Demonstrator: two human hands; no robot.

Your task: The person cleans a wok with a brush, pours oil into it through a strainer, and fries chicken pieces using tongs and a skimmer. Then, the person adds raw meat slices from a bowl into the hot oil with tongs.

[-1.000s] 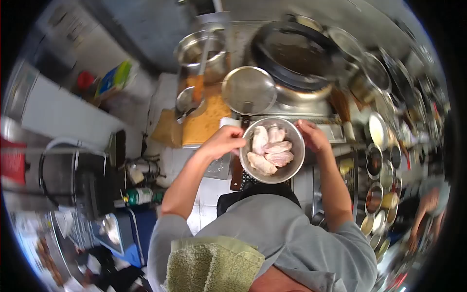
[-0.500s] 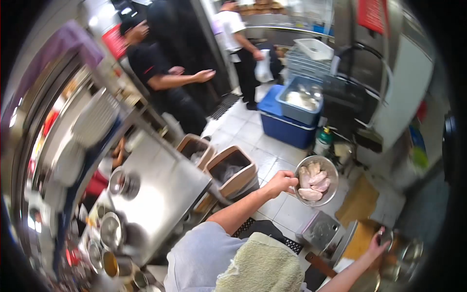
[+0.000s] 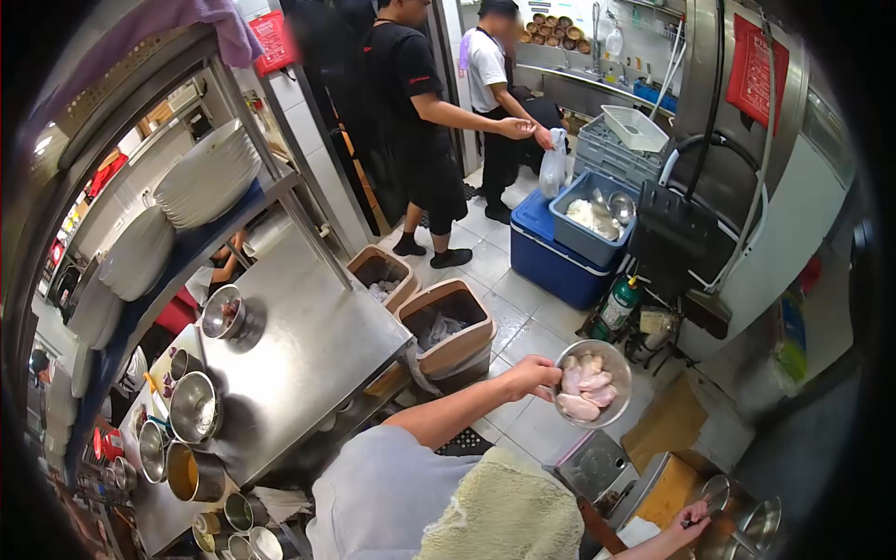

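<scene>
The rim of a round, silver-coloured metal bowl (image 3: 623, 381) is gripped at its left side by the left hand (image 3: 534, 375), with the fingers closed on the edge. Pale pink pieces of raw meat (image 3: 585, 385) are held inside the bowl, just beyond the fingertips. Well apart, towards the lower right, a dark handle is clasped by the curled fingers of the right hand (image 3: 689, 523); a small, round metal ladle (image 3: 717, 491) is seen at its end, beside a larger steel pot (image 3: 761, 523). Between the two hands, an orange-topped board (image 3: 672, 490) and a flat piece of brown cardboard (image 3: 666, 422) are seen. Beyond the left fingers, a tan bin (image 3: 450, 322) lined with a bag and a green cylinder (image 3: 618, 306) are placed on the white-tiled floor. Farther off, a grey-blue plastic tub (image 3: 593, 219) is borne by a blue cooler box (image 3: 558, 257); near it, a white plastic bag (image 3: 553, 166) is held by a person in a white top (image 3: 485, 65). To the left of the left hand, bowls are set on a steel table (image 3: 289, 364).
</scene>
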